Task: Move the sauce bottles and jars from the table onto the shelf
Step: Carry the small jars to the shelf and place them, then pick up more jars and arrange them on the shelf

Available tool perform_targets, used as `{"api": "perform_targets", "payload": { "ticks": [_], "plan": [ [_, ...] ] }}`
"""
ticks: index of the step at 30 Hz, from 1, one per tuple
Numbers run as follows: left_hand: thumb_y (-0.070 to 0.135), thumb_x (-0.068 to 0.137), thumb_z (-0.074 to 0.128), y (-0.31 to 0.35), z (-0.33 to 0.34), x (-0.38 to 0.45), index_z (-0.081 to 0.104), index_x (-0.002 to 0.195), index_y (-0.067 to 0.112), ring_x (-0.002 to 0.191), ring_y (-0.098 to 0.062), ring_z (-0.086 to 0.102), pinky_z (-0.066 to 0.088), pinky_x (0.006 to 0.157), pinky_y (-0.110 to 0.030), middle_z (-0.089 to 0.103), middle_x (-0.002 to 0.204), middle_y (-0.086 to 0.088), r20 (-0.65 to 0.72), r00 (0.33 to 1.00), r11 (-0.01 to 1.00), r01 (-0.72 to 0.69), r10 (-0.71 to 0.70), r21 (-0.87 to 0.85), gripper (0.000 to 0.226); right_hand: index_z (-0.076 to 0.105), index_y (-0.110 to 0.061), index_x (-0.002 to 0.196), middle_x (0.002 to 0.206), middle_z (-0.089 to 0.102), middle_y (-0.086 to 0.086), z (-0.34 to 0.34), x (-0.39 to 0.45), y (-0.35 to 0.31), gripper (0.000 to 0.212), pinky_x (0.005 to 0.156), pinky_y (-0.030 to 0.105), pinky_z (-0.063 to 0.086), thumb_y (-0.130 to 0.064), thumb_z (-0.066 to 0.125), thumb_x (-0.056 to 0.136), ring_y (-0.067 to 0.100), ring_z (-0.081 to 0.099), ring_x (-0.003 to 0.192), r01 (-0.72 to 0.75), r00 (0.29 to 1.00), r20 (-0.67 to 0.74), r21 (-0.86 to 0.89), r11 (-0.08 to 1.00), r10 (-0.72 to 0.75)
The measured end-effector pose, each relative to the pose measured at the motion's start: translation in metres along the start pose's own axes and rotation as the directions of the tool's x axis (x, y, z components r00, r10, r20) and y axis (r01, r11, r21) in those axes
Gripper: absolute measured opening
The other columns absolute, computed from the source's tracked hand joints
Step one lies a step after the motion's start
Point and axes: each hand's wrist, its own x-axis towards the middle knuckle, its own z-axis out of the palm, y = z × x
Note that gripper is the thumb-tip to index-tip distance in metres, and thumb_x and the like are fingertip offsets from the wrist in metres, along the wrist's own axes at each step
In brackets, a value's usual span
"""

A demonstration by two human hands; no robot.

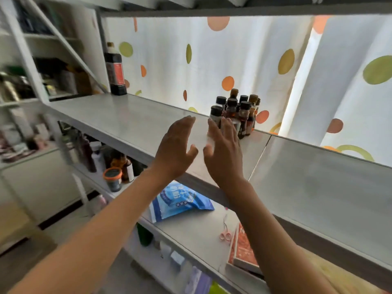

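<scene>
**Both hands raised at the shelf, holding nothing**

Two bare forearms reach up from the bottom of the view toward the grey shelf. At their ends the left hand and the right hand are lifted side by side over the shelf's front edge, palms turned toward each other with a narrow gap between them. Fingers on both are straight and loosely spread, and neither grips anything. The thumbs are blurred.

Just beyond the right hand's fingertips, a cluster of small sauce bottles stands upright on the shelf near its back edge, packed close together, most with dark caps and brown contents. A tall dark sauce bottle with a red label stands alone at the far left end of the same shelf, well apart from the cluster.

Behind the shelf hangs a white curtain with orange and green dots.

On the level below lie a blue packet, small pink scissors and an orange box. Further left on that level stand a jar with an orange rim and several more bottles, too blurred to describe.
</scene>
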Motion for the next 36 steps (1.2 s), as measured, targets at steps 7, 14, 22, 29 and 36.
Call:
{"api": "perform_targets", "payload": {
  "ticks": [7,14,22,29,36],
  "plan": [
    [0.016,0.089,0.063,0.018,-0.053,-0.101,0.027,0.151,0.015,0.143,-0.021,0.026,0.020,0.116,-0.031,0.031,0.156,-0.006,0.088,0.983,0.977,0.148,-0.163,0.154,0.072,0.036,-0.019,0.154,0.164,0.023,0.013,-0.002,-0.071,-0.018,0.067,0.121,0.043,0.016,-0.010,0.062,0.093,0.029,0.012,0.153,0.103,0.988,0.100,0.155,0.983,-0.119],
    [0.016,0.089,0.060,0.019,-0.107,-0.184,0.027,0.152,0.013,0.145,-0.023,0.023,0.021,0.119,-0.039,0.028,0.158,-0.006,0.050,0.936,0.908,0.325,-0.350,0.265,0.071,0.031,-0.022,0.156,0.167,0.011,0.010,0.027,-0.132,-0.063,0.075,0.124,0.040,0.006,-0.009,0.062,0.088,0.025,0.001,0.155,0.153,0.921,0.302,0.300,0.941,-0.246],
    [0.018,0.093,0.055,-0.002,-0.179,-0.295,0.018,0.155,0.017,0.149,-0.015,0.009,0.011,0.121,-0.033,0.018,0.161,-0.001,-0.016,0.843,0.769,0.498,-0.537,0.400,0.073,0.028,-0.024,0.156,0.167,0.010,0.009,0.068,-0.205,-0.154,0.072,0.123,0.039,0.004,-0.013,0.061,0.092,0.021,-0.002,0.154,0.268,0.806,0.381,0.446,0.854,-0.452],
    [0.019,0.088,0.060,-0.014,-0.282,-0.406,0.020,0.153,0.011,0.147,-0.025,0.017,0.009,0.117,-0.034,0.025,0.159,-0.010,-0.128,0.764,0.578,0.576,-0.632,0.578,0.077,0.021,-0.023,0.158,0.167,0.006,0.010,0.079,-0.285,-0.279,0.076,0.120,0.030,-0.006,-0.011,0.057,0.092,0.021,-0.006,0.154,0.380,0.628,0.408,0.583,0.718,-0.663],
    [0.020,0.087,0.058,-0.003,-0.411,-0.539,0.017,0.154,0.010,0.148,-0.025,0.015,0.010,0.119,-0.038,0.020,0.160,-0.010,-0.355,0.603,0.357,0.750,-0.714,0.557,0.079,0.024,-0.020,0.158,0.166,0.012,0.012,0.069,-0.393,-0.431,0.074,0.122,0.033,0.001,-0.011,0.056,0.092,0.024,0.000,0.154,0.424,0.477,0.370,0.698,0.577,-0.797]
  ]
}}
